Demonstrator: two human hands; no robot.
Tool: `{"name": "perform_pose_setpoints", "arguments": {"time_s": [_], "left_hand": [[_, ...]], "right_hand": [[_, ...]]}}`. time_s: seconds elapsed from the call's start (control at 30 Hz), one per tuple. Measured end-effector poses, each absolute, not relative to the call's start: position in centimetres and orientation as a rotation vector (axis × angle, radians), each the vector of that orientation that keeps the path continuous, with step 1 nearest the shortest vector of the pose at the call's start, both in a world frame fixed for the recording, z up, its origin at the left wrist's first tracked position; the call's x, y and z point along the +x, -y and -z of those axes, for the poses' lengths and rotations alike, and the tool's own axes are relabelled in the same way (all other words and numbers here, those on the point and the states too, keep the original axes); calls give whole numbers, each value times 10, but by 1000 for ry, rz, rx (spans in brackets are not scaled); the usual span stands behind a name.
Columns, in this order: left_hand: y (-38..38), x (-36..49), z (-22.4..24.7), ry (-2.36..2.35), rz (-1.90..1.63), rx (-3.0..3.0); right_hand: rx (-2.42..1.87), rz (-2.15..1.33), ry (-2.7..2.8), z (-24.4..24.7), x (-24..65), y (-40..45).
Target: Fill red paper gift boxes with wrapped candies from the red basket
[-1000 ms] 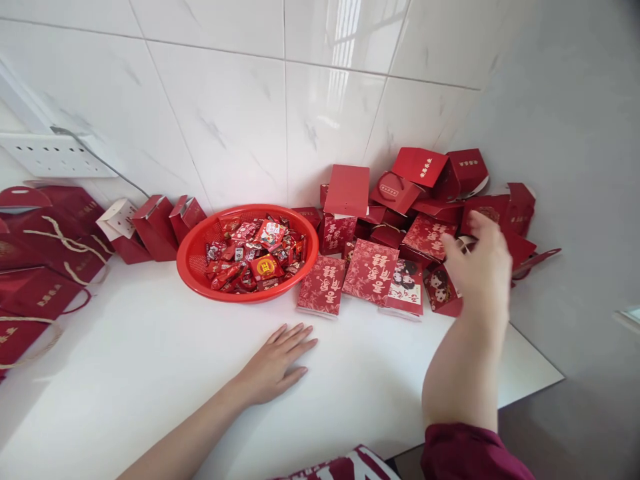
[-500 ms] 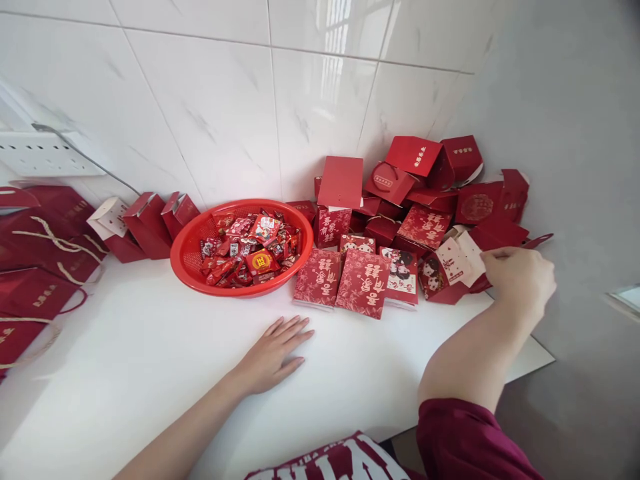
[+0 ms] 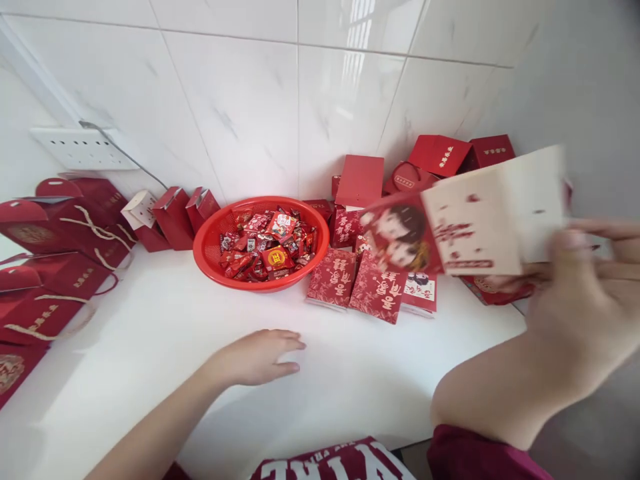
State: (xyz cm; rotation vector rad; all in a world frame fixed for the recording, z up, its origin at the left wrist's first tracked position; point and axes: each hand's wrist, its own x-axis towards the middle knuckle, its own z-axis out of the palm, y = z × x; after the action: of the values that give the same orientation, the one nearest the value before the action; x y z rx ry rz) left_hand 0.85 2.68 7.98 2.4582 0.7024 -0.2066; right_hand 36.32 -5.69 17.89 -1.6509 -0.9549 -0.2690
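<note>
My right hand (image 3: 585, 293) is closed on a flattened red and cream gift box (image 3: 475, 223), gripping it at its pale right end. Cartoon faces are printed on the box's red left end, and the box hangs in the air, slightly blurred, in front of the heap of boxes. My left hand (image 3: 263, 357) is just over the white tabletop with its fingers apart and nothing in it. Beyond it stands a red plastic basket (image 3: 200, 257) of wrapped sweets (image 3: 255, 247). Right of the basket lie flat red boxes (image 3: 333, 277) with pale lettering.
A heap of red boxes (image 3: 440, 155) leans on the tiled wall at the back right. Small filled-out boxes (image 3: 173, 217) stand left of the basket. Red gift bags (image 3: 65, 280) with rope handles line the left side, below a socket strip (image 3: 83, 148).
My right hand has lifted the red and cream box out of the heap and brought it up and nearer. My left hand has risen off the tabletop. The view has shifted slightly.
</note>
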Motion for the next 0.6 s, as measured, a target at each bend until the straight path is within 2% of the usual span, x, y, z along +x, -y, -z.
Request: {"name": "perform_pose_setpoints", "arguments": {"time_s": [0.13,0.23,0.33,0.6], "left_hand": [[-28,-17,-155,-922,-27,2445],[-28,-26,-178,-1051,-487,2482],[-31,-23,-175,-1014,-761,2523],[-44,-10,-150,-956,-340,2458]], "right_hand": [[-1388,-445,1470,-176,330,36],[-1194,-825,1900,-164,299,19],[-963,-805,2273,-151,268,6],[-1067,-687,2309,-132,243,-6]]}}
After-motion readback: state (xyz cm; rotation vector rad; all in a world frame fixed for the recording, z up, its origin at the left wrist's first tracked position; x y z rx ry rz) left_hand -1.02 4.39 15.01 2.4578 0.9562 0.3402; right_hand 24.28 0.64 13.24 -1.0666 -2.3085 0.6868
